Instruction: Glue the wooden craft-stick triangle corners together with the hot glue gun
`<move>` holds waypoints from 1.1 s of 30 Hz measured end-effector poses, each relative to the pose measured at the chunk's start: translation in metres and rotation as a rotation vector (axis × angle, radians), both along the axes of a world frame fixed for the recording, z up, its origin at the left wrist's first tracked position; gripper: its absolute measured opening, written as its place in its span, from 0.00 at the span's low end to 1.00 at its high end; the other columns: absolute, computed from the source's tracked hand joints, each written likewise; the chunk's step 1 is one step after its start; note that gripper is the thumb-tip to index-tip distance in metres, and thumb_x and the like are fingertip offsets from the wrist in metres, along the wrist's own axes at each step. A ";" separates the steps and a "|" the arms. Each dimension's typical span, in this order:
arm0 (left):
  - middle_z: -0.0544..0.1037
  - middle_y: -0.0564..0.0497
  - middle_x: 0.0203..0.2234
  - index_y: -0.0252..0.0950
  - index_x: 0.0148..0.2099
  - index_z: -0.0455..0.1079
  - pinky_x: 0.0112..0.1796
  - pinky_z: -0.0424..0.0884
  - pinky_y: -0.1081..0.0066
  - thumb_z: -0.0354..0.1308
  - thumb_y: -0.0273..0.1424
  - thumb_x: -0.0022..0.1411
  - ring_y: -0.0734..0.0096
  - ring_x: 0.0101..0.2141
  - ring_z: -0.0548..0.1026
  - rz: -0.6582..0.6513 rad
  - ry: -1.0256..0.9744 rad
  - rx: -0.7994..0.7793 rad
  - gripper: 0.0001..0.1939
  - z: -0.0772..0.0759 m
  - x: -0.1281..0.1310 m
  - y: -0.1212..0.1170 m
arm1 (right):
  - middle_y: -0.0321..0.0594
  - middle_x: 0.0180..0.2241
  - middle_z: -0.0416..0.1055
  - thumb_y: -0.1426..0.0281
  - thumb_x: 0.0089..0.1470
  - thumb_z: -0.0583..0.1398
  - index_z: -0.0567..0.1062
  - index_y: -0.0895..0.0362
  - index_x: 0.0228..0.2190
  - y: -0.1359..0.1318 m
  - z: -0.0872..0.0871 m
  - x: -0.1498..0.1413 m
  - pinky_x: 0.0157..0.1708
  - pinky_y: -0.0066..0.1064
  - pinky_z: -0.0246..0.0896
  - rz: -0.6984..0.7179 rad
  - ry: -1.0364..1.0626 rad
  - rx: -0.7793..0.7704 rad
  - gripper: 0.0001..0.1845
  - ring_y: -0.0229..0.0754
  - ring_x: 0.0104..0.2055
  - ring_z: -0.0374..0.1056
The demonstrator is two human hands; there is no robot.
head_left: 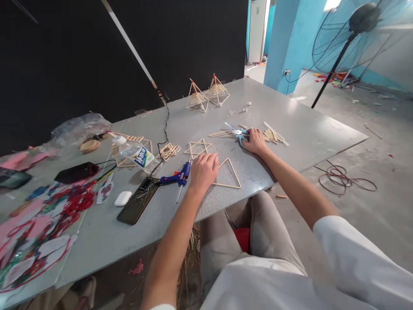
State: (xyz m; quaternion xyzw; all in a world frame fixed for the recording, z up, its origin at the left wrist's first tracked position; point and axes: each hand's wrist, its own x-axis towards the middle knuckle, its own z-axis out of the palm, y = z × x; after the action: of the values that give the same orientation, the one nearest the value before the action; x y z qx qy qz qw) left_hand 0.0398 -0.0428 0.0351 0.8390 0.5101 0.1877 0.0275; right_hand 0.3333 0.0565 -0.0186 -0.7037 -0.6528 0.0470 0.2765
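My left hand (204, 172) rests on the table with its fingers curled together over the left corner of a triangle of thin wooden sticks (239, 178); that corner is hidden beneath it. Farther right, my right hand (256, 141) has its fingers closed on the blue handles of a pair of scissors (238, 132), whose blades point left and away. Loose sticks (221, 134) lie by the blades, and a pile of short cut sticks (272, 135) is just right of that hand. A flat stick star (198, 148) lies beyond my left hand.
Left of my left hand are a blue glue gun (177, 176), a phone (138, 202), a white case (123, 198) and a bottle (135, 153). Stacked stick stars (168, 151) lie behind. Two stick pyramids (197, 98) stand at the back. A fan (364, 19) stands right.
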 end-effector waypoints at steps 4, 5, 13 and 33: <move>0.83 0.33 0.61 0.38 0.68 0.77 0.62 0.69 0.43 0.46 0.38 0.82 0.38 0.61 0.78 0.199 0.118 0.012 0.25 0.016 -0.067 -0.033 | 0.58 0.56 0.80 0.59 0.63 0.63 0.79 0.64 0.59 -0.010 0.003 0.001 0.67 0.47 0.66 0.033 0.010 -0.013 0.30 0.61 0.63 0.70; 0.82 0.30 0.61 0.36 0.68 0.76 0.62 0.69 0.39 0.46 0.40 0.81 0.33 0.60 0.78 0.276 0.151 -0.007 0.26 0.019 -0.092 -0.041 | 0.57 0.55 0.81 0.59 0.63 0.63 0.80 0.62 0.60 -0.013 0.003 0.001 0.65 0.47 0.68 0.032 0.017 -0.016 0.29 0.61 0.61 0.72; 0.66 0.16 0.73 0.18 0.76 0.63 0.66 0.71 0.37 0.54 0.50 0.73 0.24 0.72 0.69 0.616 0.384 -0.232 0.44 0.008 -0.243 -0.062 | 0.54 0.49 0.84 0.62 0.62 0.62 0.81 0.60 0.62 -0.025 0.005 0.000 0.60 0.47 0.72 0.033 0.096 0.005 0.30 0.62 0.58 0.76; 0.78 0.40 0.62 0.36 0.67 0.74 0.57 0.83 0.49 0.67 0.43 0.77 0.53 0.57 0.81 0.639 0.390 -0.308 0.24 -0.010 -0.250 -0.015 | 0.58 0.52 0.81 0.70 0.69 0.53 0.86 0.59 0.46 -0.051 -0.010 0.004 0.63 0.49 0.64 -0.008 0.053 0.169 0.22 0.61 0.59 0.68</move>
State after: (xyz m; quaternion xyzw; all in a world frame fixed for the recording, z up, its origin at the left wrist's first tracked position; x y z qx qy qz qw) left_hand -0.2101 -0.0582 0.0255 0.6442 0.7629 -0.0544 -0.0041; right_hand 0.3372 0.0055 -0.0283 -0.6788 -0.6442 0.0094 0.3523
